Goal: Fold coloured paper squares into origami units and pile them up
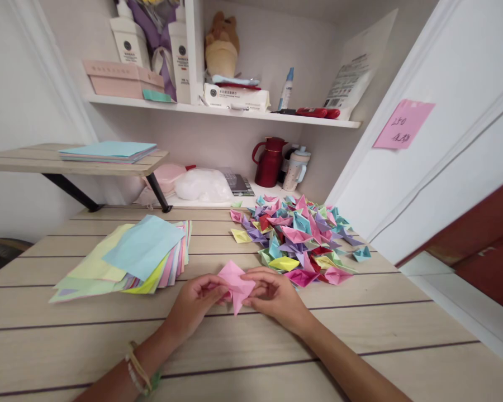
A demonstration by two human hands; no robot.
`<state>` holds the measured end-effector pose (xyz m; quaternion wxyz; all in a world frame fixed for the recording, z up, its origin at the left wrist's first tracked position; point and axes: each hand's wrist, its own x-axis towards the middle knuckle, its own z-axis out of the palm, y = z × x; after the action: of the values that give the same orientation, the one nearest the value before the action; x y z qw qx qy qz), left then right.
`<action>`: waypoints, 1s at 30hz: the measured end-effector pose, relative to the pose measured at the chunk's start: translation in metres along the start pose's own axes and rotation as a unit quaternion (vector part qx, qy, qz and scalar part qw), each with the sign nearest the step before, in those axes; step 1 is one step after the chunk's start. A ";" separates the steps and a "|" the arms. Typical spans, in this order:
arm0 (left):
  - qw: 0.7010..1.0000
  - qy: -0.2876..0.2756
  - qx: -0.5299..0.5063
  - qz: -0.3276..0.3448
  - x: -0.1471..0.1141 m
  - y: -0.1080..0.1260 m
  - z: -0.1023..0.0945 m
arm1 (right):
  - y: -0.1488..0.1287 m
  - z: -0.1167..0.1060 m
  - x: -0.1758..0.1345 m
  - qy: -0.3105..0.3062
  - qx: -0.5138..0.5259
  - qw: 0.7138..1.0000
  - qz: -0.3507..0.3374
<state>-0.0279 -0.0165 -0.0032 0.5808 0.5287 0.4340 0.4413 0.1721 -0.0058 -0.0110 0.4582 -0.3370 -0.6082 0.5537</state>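
A partly folded sheet of pink origami paper (236, 283) is held between both hands, just above the slatted table. My left hand (201, 298) pinches its left side between thumb and fingers. On the opposite side my right hand (272, 296) grips the paper the same way. Pointed corners of the paper stick out at the top and bottom, while my fingers cover parts of its sides. Beyond my right hand lies a heap of colourful folded paper boats (295, 237). Past my left hand spreads a stack of coloured paper sheets (145, 245), a light blue one on top.
A small raised shelf (20, 159) on black legs carries more paper (109, 149) at the left. At the back stand a dark red jug (269, 163) and a pale tumbler (295, 169), below a white shelf (235, 113). A pink note (403, 124) sticks to the right wall.
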 end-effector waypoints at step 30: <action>0.998 -0.024 0.037 0.033 -0.005 0.003 0.003 | 0.001 0.001 0.000 0.002 -0.090 0.996 0.017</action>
<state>-0.0260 -0.0217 0.0002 0.5561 0.5741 0.4188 0.4310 0.1711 -0.0054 -0.0120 0.4180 -0.3883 -0.6491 0.5032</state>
